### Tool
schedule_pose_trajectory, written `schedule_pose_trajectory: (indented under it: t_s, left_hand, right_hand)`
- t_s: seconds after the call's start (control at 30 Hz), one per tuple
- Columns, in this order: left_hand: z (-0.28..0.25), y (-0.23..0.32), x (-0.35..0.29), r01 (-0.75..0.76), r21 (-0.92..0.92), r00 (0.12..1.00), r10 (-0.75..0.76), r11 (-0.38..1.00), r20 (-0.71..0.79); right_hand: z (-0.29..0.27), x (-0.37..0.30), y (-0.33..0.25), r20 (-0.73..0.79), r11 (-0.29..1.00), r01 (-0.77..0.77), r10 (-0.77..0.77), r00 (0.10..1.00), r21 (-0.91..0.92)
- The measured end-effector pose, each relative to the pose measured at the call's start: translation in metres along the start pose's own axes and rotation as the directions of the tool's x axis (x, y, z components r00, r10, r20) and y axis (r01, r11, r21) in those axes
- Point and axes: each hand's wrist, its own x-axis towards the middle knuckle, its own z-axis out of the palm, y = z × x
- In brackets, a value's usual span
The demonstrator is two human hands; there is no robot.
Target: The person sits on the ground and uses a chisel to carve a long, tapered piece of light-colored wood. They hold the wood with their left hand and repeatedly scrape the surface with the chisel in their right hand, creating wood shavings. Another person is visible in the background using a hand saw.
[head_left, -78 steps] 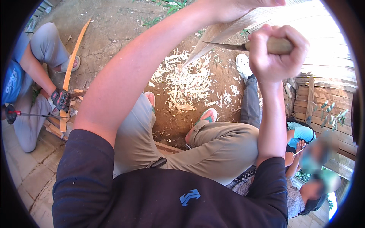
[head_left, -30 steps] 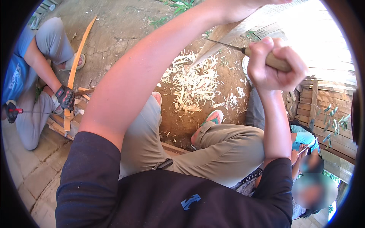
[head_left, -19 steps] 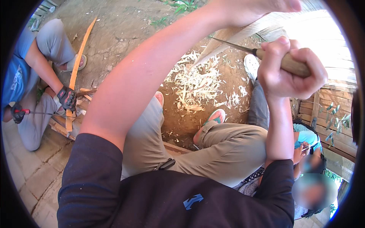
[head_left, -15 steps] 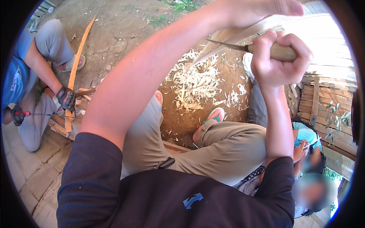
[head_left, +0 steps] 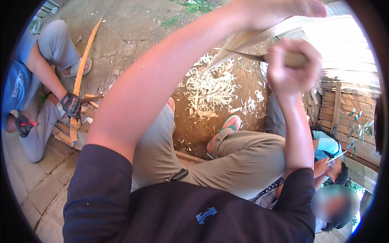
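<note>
My right hand point(head_left: 292, 67) is wrapped round the wooden handle point(head_left: 296, 59) of a knife, slightly blurred by motion. Its thin dark blade point(head_left: 249, 56) points left, close to a long pale piece of wood point(head_left: 233, 47) that slants from the upper right down to the shavings. Across the top of the view reaches my left arm, with my left hand point(head_left: 275, 12) at the wood's upper part. The thumb lies stretched to the right along the wood; the other fingers are hidden or cut off by the frame edge.
Curled wood shavings point(head_left: 210, 91) cover the dirt between my sandalled feet. On the left, a gloved person point(head_left: 24, 89) holds a red-handled saw point(head_left: 30, 123) at an orange-brown wood strip point(head_left: 83, 67). Another person point(head_left: 330, 150) sits low right, holding a thin pale stick, near a plank wall point(head_left: 344, 117).
My right hand has moved a little down and left with the knife, its blade tip lower. My left hand has barely shifted. The person at right has changed posture with the stick.
</note>
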Motion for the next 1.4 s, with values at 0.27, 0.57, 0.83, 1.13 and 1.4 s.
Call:
schedule_pose_trajectory:
  t_s: [0.27, 0.57, 0.83, 1.13, 1.4]
  left_hand:
    - [-0.011, -0.005, 0.002, -0.119, 0.236, 0.989, 0.136, 0.964, -0.056]
    - [-0.004, 0.003, 0.002, -0.077, 0.24, 0.984, 0.112, 0.968, -0.139]
    - [-0.002, 0.008, -0.007, -0.078, 0.274, 0.976, 0.129, 0.958, -0.174]
    - [0.001, -0.006, -0.001, -0.091, 0.239, 0.97, 0.14, 0.967, -0.201]
    - [0.007, 0.028, 0.006, 0.136, 0.319, 0.944, -0.025, 0.938, -0.328]
  right_hand:
    - [0.006, -0.006, 0.0, -0.065, 0.998, -0.013, 0.017, 0.998, 0.059]
    - [0.017, -0.006, 0.004, -0.195, 0.974, -0.025, 0.07, 0.978, 0.223]
    - [0.02, -0.015, 0.014, -0.166, 0.988, 0.02, 0.006, 0.986, 0.156]
    - [0.021, -0.032, 0.01, 0.007, 0.999, -0.042, 0.042, 0.999, 0.015]
    - [0.025, -0.023, 0.005, -0.055, 0.992, 0.004, 0.003, 0.998, 0.123]
